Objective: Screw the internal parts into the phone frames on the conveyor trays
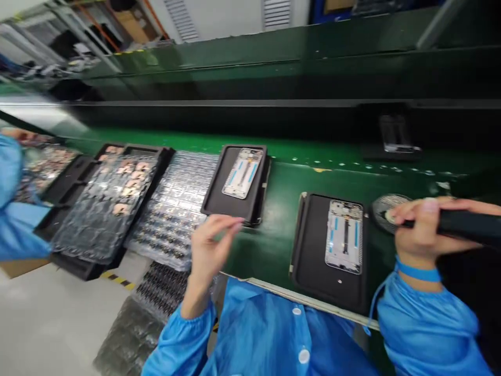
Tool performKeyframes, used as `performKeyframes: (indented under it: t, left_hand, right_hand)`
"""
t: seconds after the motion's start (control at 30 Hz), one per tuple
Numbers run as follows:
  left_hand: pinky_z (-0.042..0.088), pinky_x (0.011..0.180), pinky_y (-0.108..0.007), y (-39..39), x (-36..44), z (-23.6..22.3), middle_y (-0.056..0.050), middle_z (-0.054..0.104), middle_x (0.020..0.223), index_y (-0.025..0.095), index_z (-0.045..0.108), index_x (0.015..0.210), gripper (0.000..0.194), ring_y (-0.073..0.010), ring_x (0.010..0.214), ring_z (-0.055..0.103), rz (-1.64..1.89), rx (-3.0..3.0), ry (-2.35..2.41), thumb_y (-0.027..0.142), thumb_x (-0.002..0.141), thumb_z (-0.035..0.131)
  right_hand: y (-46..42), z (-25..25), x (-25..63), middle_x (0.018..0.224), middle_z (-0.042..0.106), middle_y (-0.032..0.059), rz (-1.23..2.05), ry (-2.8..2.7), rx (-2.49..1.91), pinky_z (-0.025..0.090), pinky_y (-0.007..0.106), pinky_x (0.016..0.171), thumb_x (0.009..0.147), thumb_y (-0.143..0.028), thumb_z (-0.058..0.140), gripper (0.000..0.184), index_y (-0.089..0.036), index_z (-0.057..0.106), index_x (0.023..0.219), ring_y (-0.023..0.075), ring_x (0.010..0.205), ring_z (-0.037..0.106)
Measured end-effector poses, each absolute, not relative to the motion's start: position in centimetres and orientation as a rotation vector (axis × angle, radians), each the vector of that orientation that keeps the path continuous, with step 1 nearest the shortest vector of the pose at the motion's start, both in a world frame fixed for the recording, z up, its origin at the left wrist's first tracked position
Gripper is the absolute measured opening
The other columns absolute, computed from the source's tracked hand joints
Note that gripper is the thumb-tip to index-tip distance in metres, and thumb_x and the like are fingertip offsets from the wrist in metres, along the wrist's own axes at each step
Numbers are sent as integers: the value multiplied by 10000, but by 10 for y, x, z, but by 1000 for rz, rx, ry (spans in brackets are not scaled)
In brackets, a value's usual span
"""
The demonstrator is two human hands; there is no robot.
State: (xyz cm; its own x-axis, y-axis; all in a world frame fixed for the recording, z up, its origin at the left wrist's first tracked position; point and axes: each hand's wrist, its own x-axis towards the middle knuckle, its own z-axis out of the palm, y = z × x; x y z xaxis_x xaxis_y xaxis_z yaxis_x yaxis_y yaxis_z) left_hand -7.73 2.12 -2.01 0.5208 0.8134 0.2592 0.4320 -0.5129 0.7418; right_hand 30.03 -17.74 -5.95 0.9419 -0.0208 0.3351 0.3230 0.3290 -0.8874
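Observation:
My right hand grips a black electric screwdriver, its front end pointing left toward a round clear dish. Just left of the dish lies a black tray holding a silver phone frame with blue strips. A small pale speck lies below that frame. My left hand is raised with thumb and forefinger pinched together; anything between them is too small to make out. It is near the lower edge of a second black tray, which carries another phone frame.
Left of me are a clear blister tray of small parts and a black tray stack topped by a clear blister tray with copper-coloured parts. Another person's blue sleeve shows far left. A further phone frame sits back right on the dark belt.

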Motion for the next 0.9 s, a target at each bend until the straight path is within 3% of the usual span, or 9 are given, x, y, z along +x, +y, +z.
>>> performKeyframes:
  t: [0.13, 0.33, 0.6, 0.8, 0.9]
  left_hand:
    - [644, 1036, -469, -49, 26, -38, -45, 942, 1080, 303, 978, 1277, 182, -259, 1058, 811, 392, 2165, 371, 370, 1187, 835]
    - [544, 1193, -596, -85, 90, -61, -66, 952, 1130, 276, 990, 1223, 131, -327, 1235, 725, 9, 2205, 323, 273, 1128, 900]
    - [533, 1203, -618, -80, 83, -68, -61, 946, 1122, 310, 994, 1192, 127, -319, 1191, 706, -3, 2185, 356, 275, 1130, 889]
    - [542, 1168, -589, -84, 82, -70, -67, 924, 1067, 295, 1001, 1179, 111, -314, 1175, 685, 14, 2215, 360, 285, 1122, 906]
    - [545, 1169, -557, -87, 81, -68, -87, 873, 1133, 323, 1014, 1145, 95, -310, 1215, 656, 27, 2268, 394, 302, 1107, 929]
  right_hand:
    - [-171, -69, 305, 630, 525, -106, -354, -524, -1215, 512, 377, 462, 924, -646, 988, 561, -329, 533, 1010, 178, 437, 537]
    - [-174, -77, 313, 802, 593, -98, -330, -554, -1203, 541, 320, 485, 1029, -576, 965, 503, -295, 549, 1055, 127, 465, 583]
    - [-174, -73, 316, 801, 583, -93, -310, -546, -1208, 540, 315, 517, 1042, -627, 959, 522, -291, 559, 1056, 111, 479, 556]
    - [-177, -71, 315, 794, 565, -88, -308, -583, -1186, 547, 313, 535, 1085, -540, 948, 436, -283, 596, 1082, 117, 502, 574]
    - [-177, -75, 319, 771, 556, -98, -341, -613, -1178, 540, 299, 527, 1093, -532, 945, 424, -281, 603, 1082, 112, 487, 578]
